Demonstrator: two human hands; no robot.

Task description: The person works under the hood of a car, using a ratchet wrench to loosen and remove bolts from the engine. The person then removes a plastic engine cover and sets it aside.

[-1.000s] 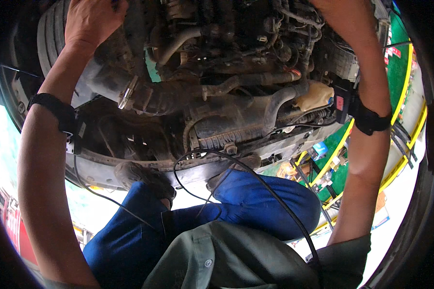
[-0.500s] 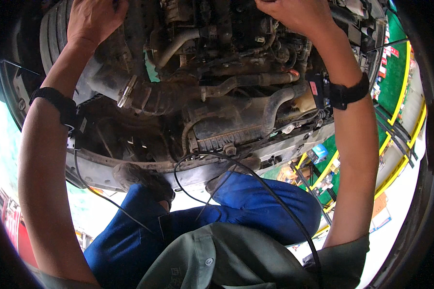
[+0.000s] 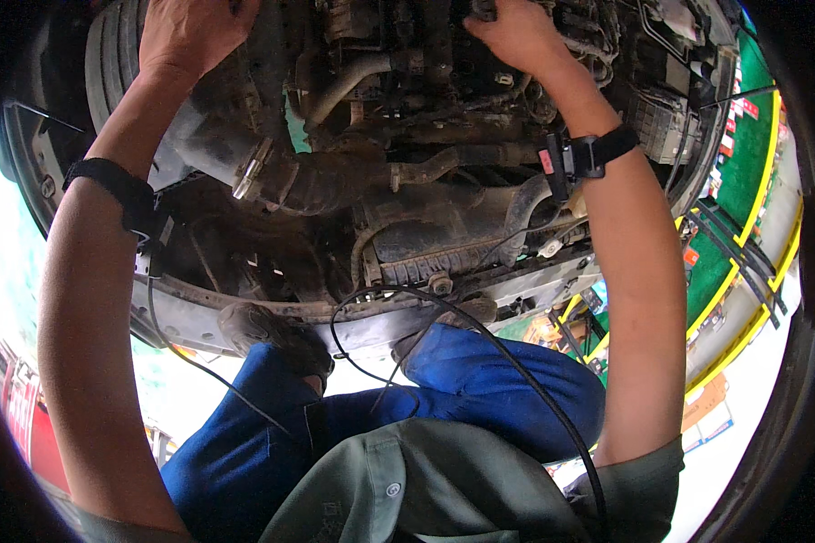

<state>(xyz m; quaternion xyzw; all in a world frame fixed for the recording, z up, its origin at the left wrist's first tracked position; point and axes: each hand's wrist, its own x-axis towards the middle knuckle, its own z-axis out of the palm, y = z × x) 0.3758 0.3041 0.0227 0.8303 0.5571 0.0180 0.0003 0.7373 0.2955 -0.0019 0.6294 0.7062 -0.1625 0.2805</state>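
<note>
At the top edge my left hand (image 3: 190,27) has its fingers curled into the engine bay, beside a large ribbed dark duct (image 3: 109,63); whatever they grip is hidden. My right hand (image 3: 507,27) is at the top centre-right, fingers bent around a small dark object I cannot make out, among grimy engine parts. Below the hands lie a grey hose (image 3: 353,77), a metal clamp (image 3: 249,167) on a wide pipe and a curved lower hose (image 3: 525,217). Both wrists carry black strapped devices.
A metal front crossmember (image 3: 371,312) runs above my crouched blue-trousered legs, with black cables (image 3: 480,330) looping over them. At right are green flooring (image 3: 743,172), yellow edging (image 3: 711,308), black bars and small boxes. A red object (image 3: 41,425) stands at lower left.
My right hand has swung leftward from the upper right to the top centre, its forearm following. My left hand has shifted slightly right, staying at the top edge.
</note>
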